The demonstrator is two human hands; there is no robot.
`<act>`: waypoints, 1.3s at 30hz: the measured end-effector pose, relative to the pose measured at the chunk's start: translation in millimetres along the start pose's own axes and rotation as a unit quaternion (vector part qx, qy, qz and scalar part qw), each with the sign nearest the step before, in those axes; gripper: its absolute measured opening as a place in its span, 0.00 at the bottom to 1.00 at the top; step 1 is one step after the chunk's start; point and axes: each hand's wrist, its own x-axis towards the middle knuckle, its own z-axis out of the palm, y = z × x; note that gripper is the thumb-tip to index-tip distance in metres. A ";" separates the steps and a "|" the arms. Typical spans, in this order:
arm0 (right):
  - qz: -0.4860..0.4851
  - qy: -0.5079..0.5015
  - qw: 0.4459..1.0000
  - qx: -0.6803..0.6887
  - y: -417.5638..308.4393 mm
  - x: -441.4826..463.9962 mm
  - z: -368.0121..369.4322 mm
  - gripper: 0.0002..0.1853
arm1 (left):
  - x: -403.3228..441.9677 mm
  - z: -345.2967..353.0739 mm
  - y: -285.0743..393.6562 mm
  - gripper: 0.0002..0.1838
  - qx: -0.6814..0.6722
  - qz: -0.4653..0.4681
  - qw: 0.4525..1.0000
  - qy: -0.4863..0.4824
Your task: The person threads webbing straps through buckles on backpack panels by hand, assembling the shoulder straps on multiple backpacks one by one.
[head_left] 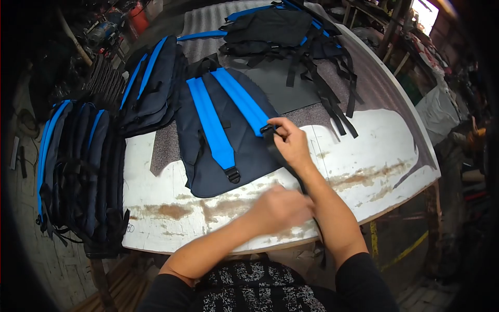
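A dark navy backpack panel (241,151) lies on the worktable with two bright blue shoulder straps (208,119) on it. My right hand (292,143) pinches the black buckle (267,130) at the lower end of the right-hand blue strap. From this buckle a black webbing strap (297,177) runs down toward me, past my right forearm. Blurred by motion, my left hand (285,208) is closed around that webbing, below the right hand. The other blue strap ends in a black buckle (233,175) that lies untouched on the panel.
Several blue-trimmed backpacks (78,166) are stacked at the left, with another dark backpack (156,88) behind them. At the far side lies a black backpack (267,28) with dangling straps (327,99). The worn white tabletop (364,151) has grey sheeting and a curved right edge.
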 end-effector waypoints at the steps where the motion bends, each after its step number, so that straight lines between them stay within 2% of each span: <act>1: -0.029 0.028 0.999 0.013 -1.4 1.4 -0.8 0.16 | -1.8 -11.7 -19.3 0.10 0.048 -0.044 0.997 0.050; 3: -0.155 0.040 0.980 -0.120 -5.8 7.0 -16.2 0.14 | -10.1 -16.6 -50.0 0.06 0.080 -0.203 0.967 0.130; 4: -0.221 0.039 0.956 -0.188 -8.6 10.7 -25.4 0.13 | -17.0 -14.7 -63.1 0.06 0.063 -0.248 0.949 0.184; 6: -0.229 0.072 0.950 -0.201 -24.8 9.1 -40.7 0.12 | -27.6 -12.1 -79.2 0.04 0.110 -0.256 0.946 0.163; 8: -0.164 0.137 0.976 -0.049 -65.3 -1.2 -45.8 0.11 | -27.5 -14.6 -74.9 0.05 0.128 -0.221 0.959 0.123; 9: -0.164 0.160 0.973 0.015 -93.7 -10.7 -47.0 0.11 | -29.6 -11.2 -77.7 0.05 0.146 -0.215 0.961 0.091; 10: -0.204 0.172 0.952 0.150 -128.8 -21.2 -42.4 0.11 | -30.5 -10.7 -77.6 0.05 0.161 -0.214 0.960 0.078; 11: -0.289 0.185 0.919 0.196 -162.0 -28.1 -36.4 0.07 | -29.3 -11.1 -76.4 0.05 0.173 -0.212 0.960 0.063; 13: -0.455 0.191 0.854 0.167 -196.2 -48.4 -35.1 0.02 | -31.5 -6.7 -78.8 0.05 0.179 -0.202 0.961 0.062; 14: -0.493 0.150 0.790 0.333 -204.8 -61.7 -34.9 0.05 | -31.6 -6.2 -79.8 0.06 0.174 -0.204 0.962 0.059; 16: -0.481 0.021 0.737 0.474 -220.8 -78.4 -43.1 0.07 | -32.4 -8.3 -78.0 0.06 0.163 -0.216 0.962 0.049; 19: -0.369 -0.243 0.795 0.416 -226.8 -75.2 -104.2 0.06 | -33.3 -8.7 -80.2 0.06 0.162 -0.213 0.962 0.055; 22: -0.394 -0.087 0.860 0.312 -232.5 -100.2 -73.3 0.08 | -34.8 -7.2 -80.5 0.06 0.169 -0.214 0.961 0.054; 23: -0.431 -0.019 0.845 0.316 -227.1 -99.9 -64.7 0.09 | -34.1 -7.2 -79.4 0.06 0.169 -0.216 0.960 0.051; 26: -0.443 0.002 0.862 0.246 -233.5 -101.6 -85.1 0.11 | -33.5 -3.2 -81.2 0.06 0.165 -0.216 0.961 0.055; 29: -0.517 0.132 0.802 0.270 -225.5 -79.2 -34.7 0.12 | -34.6 -4.0 -80.1 0.06 0.166 -0.219 0.960 0.057; 31: -0.529 0.149 0.784 0.290 -225.8 -75.9 -26.8 0.12 | -33.6 -3.5 -80.6 0.06 0.175 -0.217 0.959 0.052; 33: -0.517 0.101 0.798 0.292 -226.5 -78.9 -34.7 0.13 | -33.6 -3.6 -80.6 0.06 0.173 -0.215 0.960 0.054; 34: -0.497 0.044 0.819 0.284 -228.7 -81.9 -48.4 0.13 | -33.9 -3.7 -80.3 0.06 0.172 -0.215 0.960 0.055; 36: -0.486 0.017 0.827 0.281 -227.8 -84.8 -51.8 0.13 | -34.2 -3.7 -79.8 0.06 0.171 -0.215 0.960 0.054; 37: -0.497 0.047 0.817 0.287 -223.6 -85.3 -42.8 0.14 | -34.3 -3.7 -79.8 0.06 0.170 -0.215 0.960 0.053; 39: -0.484 0.027 0.822 0.298 -224.4 -86.0 -42.9 0.16 | -34.6 -3.1 -80.0 0.06 0.170 -0.216 0.960 0.056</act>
